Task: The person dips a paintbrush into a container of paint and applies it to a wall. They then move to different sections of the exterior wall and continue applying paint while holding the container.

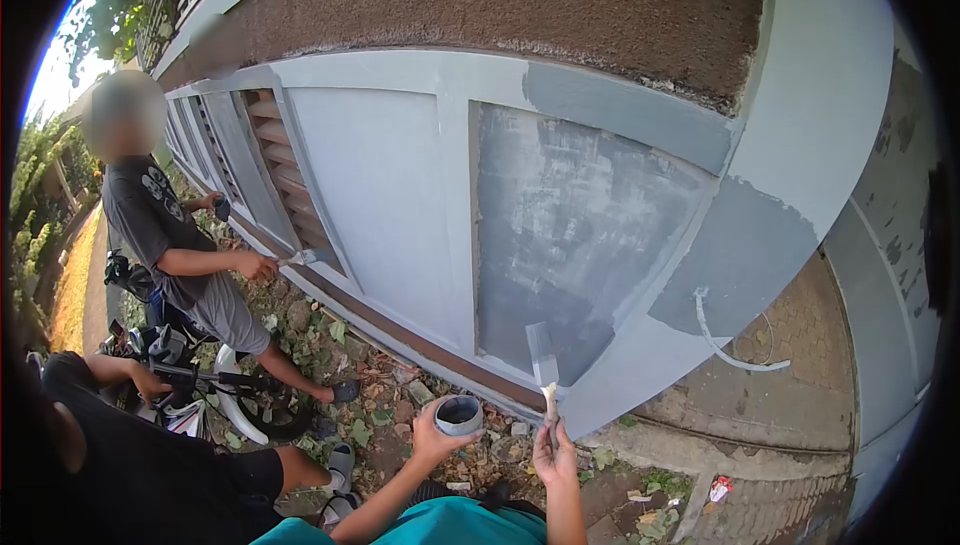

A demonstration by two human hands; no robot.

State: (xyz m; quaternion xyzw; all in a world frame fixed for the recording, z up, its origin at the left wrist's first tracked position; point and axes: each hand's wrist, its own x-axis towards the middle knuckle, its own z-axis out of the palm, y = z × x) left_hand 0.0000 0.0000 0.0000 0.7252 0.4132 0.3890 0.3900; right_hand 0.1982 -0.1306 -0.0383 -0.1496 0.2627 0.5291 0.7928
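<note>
My left hand point(432, 439) is wrapped round a small paint cup point(459, 416) with dark grey paint inside and smears on its rim. My right hand point(555, 453) grips the handle of a paintbrush point(544, 357), its wide grey-coated head pointing up. The bristles overlap the lower edge of a recessed wall panel point(590, 215), which is patchy with darker and lighter grey. Around that panel runs a pale grey frame point(455, 145), with darker grey on its upper rail and on the pillar point(740, 245) to the right.
At left, a person point(160, 215) holds another brush point(305, 257) against the wall and a small dark cup. Someone in black point(150, 455) is nearer, beside a parked motorcycle point(240, 400). A pale hose point(715, 340) sticks out of the pillar. Leaves and rubble point(375, 395) litter the ground.
</note>
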